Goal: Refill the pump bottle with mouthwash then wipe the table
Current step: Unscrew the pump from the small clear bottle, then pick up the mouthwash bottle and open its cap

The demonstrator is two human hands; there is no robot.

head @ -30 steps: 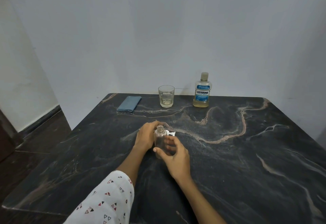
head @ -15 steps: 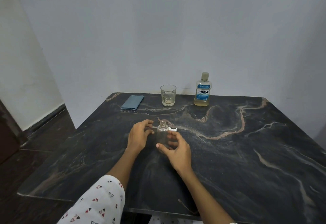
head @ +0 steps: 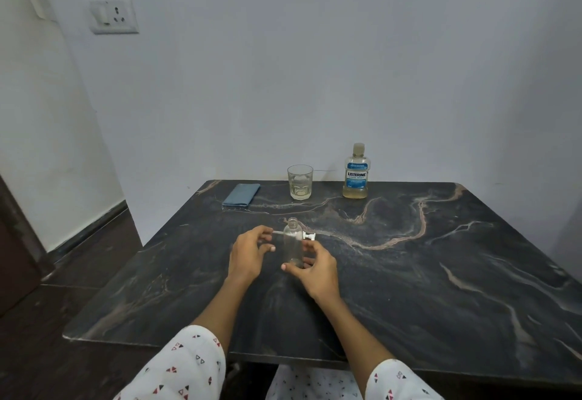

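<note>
Here the clear pump bottle (head: pixel 293 246) stands upright, neck uncapped, mid-table (head: pixel 441 273). Right hand (head: pixel 316 269) grips its base. Left hand (head: pixel 248 253) pinches the pump's dip tube (head: pixel 278 233); the white pump head (head: pixel 309 236) lies behind the bottle. Listerine bottle (head: pixel 355 172), glass (head: pixel 299 182), blue cloth (head: pixel 241 194) along the far edge.

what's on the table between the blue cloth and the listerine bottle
In the head view, a drinking glass stands between the folded blue cloth and the Listerine bottle, apart from both.
</note>
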